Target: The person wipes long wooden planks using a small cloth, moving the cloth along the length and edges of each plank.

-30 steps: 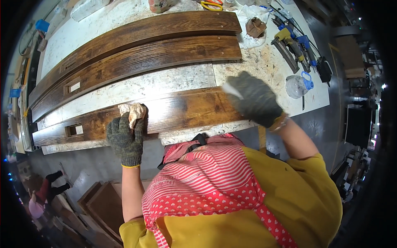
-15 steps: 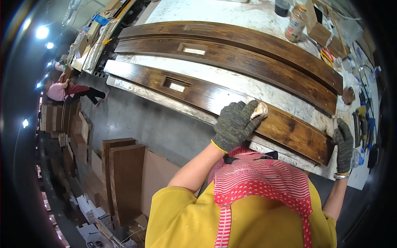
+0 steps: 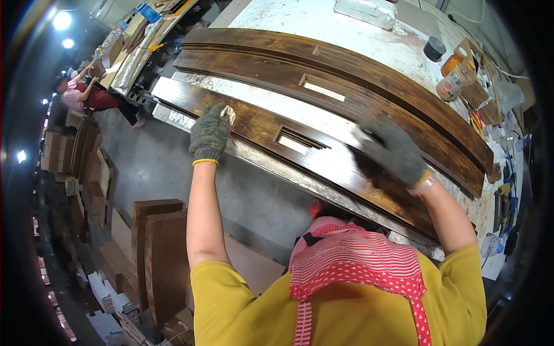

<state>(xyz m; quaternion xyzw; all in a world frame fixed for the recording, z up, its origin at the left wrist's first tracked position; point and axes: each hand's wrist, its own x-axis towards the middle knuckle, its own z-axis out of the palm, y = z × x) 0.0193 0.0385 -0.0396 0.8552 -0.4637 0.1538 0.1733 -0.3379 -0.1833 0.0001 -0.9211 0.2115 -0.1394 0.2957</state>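
Note:
Three long, dark-stained curved wooden boards lie on a white-topped workbench (image 3: 300, 23). On the nearest board (image 3: 323, 161), close to its left end, my left hand (image 3: 210, 131) in a grey knit glove presses a small pale rag (image 3: 229, 112). My right hand (image 3: 393, 151), also gloved, lies flat on the same board just right of its rectangular slot (image 3: 300, 141). Two more boards (image 3: 358, 75) lie behind it, one with a similar slot.
A tape roll (image 3: 434, 48), plastic bottles (image 3: 456, 75) and hand tools (image 3: 508, 196) crowd the bench's far right. Stacked brown panels (image 3: 153, 254) stand on the grey floor at lower left. Another person (image 3: 81, 95) crouches by a second bench at upper left.
The view swung toward the board's left end. My left hand slid with the rag along the near board to its left end. My right hand moved in from the right end to beside the slot.

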